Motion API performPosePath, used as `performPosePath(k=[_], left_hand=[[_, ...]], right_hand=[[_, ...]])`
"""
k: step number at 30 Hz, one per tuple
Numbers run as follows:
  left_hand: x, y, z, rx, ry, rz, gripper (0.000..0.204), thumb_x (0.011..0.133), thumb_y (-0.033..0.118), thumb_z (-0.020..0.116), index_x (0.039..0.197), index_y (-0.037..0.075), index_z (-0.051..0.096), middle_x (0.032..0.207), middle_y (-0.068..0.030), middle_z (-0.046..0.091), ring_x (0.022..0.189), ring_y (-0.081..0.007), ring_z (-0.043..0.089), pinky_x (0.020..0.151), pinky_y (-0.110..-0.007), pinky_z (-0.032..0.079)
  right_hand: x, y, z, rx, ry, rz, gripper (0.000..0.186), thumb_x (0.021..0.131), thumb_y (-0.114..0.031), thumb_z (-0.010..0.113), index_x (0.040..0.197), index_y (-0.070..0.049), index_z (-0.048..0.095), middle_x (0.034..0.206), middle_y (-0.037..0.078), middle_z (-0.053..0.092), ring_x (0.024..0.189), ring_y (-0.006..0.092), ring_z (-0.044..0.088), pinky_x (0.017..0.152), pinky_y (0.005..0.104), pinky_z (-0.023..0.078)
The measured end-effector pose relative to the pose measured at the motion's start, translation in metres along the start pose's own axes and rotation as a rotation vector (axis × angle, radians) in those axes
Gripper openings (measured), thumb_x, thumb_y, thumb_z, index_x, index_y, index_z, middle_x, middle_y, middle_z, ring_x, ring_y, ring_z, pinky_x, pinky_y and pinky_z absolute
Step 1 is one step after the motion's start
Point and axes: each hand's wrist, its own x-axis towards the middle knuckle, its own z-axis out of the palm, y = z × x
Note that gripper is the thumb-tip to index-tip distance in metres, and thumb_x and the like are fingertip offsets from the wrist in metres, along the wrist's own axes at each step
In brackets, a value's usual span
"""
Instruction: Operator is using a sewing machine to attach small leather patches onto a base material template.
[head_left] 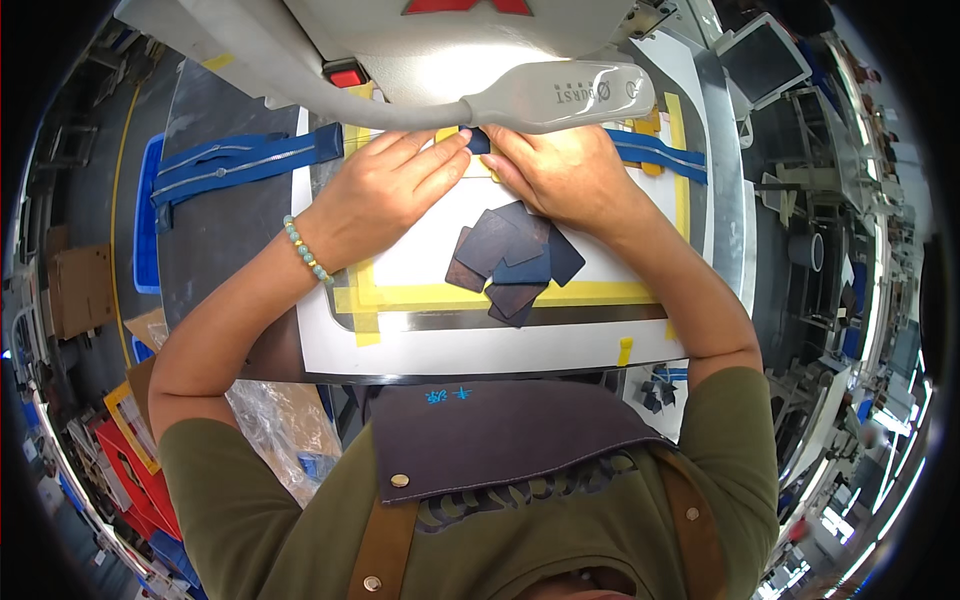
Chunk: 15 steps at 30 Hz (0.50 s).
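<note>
Under the machine head, my left hand (385,185) and my right hand (570,175) meet at a small dark blue patch (478,141). Both sets of fingertips are closed in on its edges; the lamp partly hides the right fingers. A blue zipper strip (240,158) lies to the left of my left hand, its end capped by a dark blue tab. Another blue zipper strip (660,155) reaches out to the right, beyond my right wrist. Nearer to me sits a loose overlapping pile of dark square patches (515,250), some blue and some brownish.
A grey lamp (560,95) on a bendable neck hangs just over my fingers, in front of the white machine head (450,45). Yellow tape (420,297) marks the white work sheet (480,350). A blue bin (148,215) stands left; a screen (765,60) is at the far right.
</note>
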Motion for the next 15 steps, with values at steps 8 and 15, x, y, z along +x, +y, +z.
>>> performPosePath(k=[8, 15], left_hand=[[0.006, 0.000, -0.008, -0.077, -0.017, -0.072, 0.036, 0.089, 0.009, 0.075, 0.124, 0.001, 0.074, 0.130, -0.0088, 0.074, 0.114, -0.0231, 0.070, 0.096, -0.037, 0.058], [0.011, -0.001, -0.010, 0.023, -0.101, 0.004, 0.037, 0.089, 0.007, 0.069, 0.125, 0.001, 0.073, 0.133, -0.0079, 0.072, 0.113, -0.0217, 0.070, 0.097, -0.035, 0.058]], right_hand=[[0.002, 0.002, -0.007, 0.101, -0.006, 0.056, 0.031, 0.090, -0.022, 0.077, 0.117, -0.007, 0.075, 0.116, 0.009, 0.072, 0.109, 0.0294, 0.067, 0.095, 0.0430, 0.054], [-0.017, 0.035, -0.017, 0.355, 0.026, 0.083, 0.031, 0.093, -0.019, 0.073, 0.122, -0.007, 0.075, 0.118, 0.012, 0.074, 0.109, 0.0335, 0.068, 0.094, 0.0444, 0.053]])
